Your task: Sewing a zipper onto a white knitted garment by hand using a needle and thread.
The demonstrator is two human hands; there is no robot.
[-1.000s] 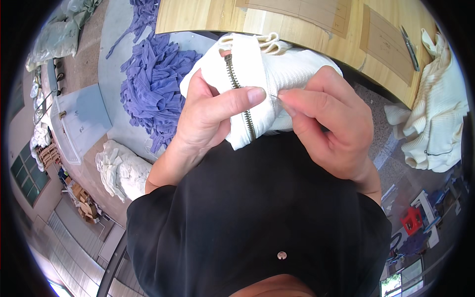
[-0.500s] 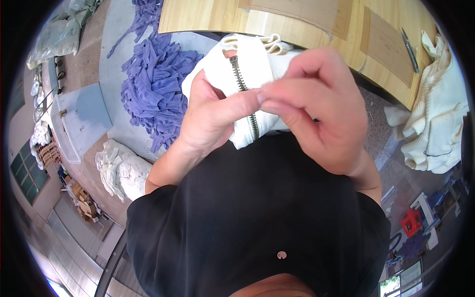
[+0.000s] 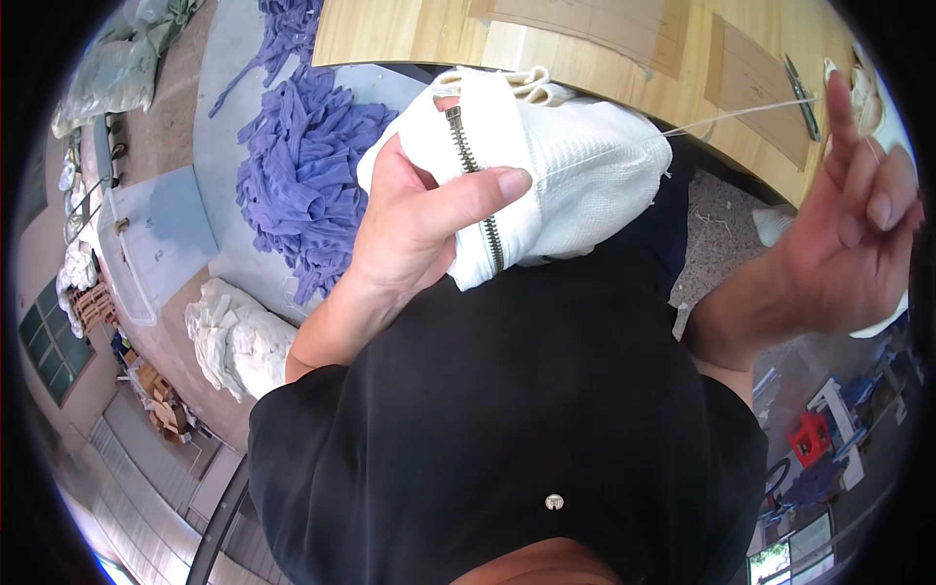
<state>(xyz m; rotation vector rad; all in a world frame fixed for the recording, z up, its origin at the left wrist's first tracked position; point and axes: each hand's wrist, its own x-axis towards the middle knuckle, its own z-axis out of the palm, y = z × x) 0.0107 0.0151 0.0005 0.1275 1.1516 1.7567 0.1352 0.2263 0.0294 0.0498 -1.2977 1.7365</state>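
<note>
A white ribbed knit garment (image 3: 600,180) lies bunched in front of me, with a dark metal zipper (image 3: 466,158) running down its left part. My left hand (image 3: 409,219) grips it beside the zipper, thumb on top and fingers hidden beneath the cloth. From near that thumb a white thread (image 3: 736,114) stretches taut across the garment to the right. My right hand (image 3: 843,234) is far out to the right, its index finger raised against the thread and the other fingers curled in. Whether a needle is among them I cannot make out.
A wooden table (image 3: 409,34) spans the top, bearing brown paper patterns (image 3: 760,88) and a dark slim cutting tool (image 3: 802,97). Purple fabric strips (image 3: 302,175) are heaped left of the garment. A white cloth bundle (image 3: 239,331) lies lower left; a red crate (image 3: 809,439) stands lower right.
My right hand has moved from beside my left thumb far out to the right, drawing the thread taut. My left hand keeps its hold on the garment.
</note>
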